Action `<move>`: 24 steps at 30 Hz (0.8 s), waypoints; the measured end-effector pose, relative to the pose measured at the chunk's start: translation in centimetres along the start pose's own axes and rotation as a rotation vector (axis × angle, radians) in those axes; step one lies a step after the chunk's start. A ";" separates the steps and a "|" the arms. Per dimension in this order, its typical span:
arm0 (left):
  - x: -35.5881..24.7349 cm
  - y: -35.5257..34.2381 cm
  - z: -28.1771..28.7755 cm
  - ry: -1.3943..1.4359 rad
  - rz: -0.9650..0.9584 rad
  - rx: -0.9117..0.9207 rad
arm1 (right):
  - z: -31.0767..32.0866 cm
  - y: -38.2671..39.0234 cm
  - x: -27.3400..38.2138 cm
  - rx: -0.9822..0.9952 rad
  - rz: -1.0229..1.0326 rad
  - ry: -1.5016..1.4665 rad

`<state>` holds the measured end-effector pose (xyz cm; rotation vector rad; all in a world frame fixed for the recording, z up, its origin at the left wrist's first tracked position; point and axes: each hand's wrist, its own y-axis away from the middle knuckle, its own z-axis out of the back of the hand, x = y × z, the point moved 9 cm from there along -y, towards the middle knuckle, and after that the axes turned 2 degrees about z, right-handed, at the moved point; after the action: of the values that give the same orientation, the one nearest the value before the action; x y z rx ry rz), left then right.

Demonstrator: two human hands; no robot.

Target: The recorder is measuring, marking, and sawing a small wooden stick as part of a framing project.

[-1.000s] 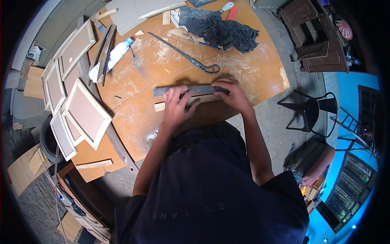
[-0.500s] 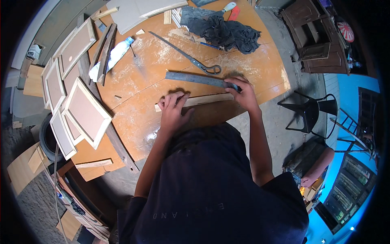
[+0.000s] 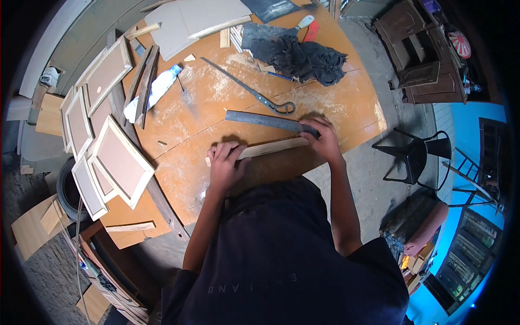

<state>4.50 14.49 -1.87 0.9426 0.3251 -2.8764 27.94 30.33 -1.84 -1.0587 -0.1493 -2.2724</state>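
Note:
My left hand (image 3: 225,163) has bent fingers gripping the left part of a pale wooden strip (image 3: 273,147) lying near the table's front edge. My right hand (image 3: 320,135) holds the right end of a grey metal ruler (image 3: 262,118) with thumb and fingers, just behind the strip's right end. The ruler is angled apart from the strip. A long thin hand saw (image 3: 238,80) with a loop handle lies behind the ruler.
Orange worktable (image 3: 189,124) with sawdust; pale framed panels (image 3: 122,160) at left; plastic bottle (image 3: 160,89), dark wooden strips (image 3: 147,81), crumpled black cloth (image 3: 300,59) and scraper (image 3: 304,21) at back. Black chair (image 3: 411,157) and cabinet (image 3: 411,49) at right.
The ruler has moved off the wooden strip toward the back, swung to an angle in my right hand. My left hand has shifted slightly left on the strip.

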 end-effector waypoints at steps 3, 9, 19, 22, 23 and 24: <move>1.2 0.5 1.5 -0.034 0.009 -0.009 | 0.0 0.1 -0.3 -0.011 -0.030 0.012; 3.9 -0.2 3.4 -0.020 0.070 -0.022 | -1.2 -0.7 -0.1 -0.045 -0.018 0.057; 5.8 -5.6 6.0 -0.080 0.072 -0.074 | -3.0 -4.3 0.6 0.028 -0.067 0.193; 5.9 -7.5 5.5 -0.115 0.053 -0.072 | -1.8 -7.1 3.0 -0.039 -0.013 0.155; 6.0 -8.2 5.2 -0.109 0.040 -0.067 | -1.4 -8.4 4.1 -0.060 0.026 0.155; 5.9 -9.0 4.8 -0.103 -0.002 -0.080 | -0.9 -9.5 5.1 -0.059 0.038 0.138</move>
<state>-4.39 22.02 -0.04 0.7778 0.4283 -2.8769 19.34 35.19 2.63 -0.9219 -0.0059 -2.3193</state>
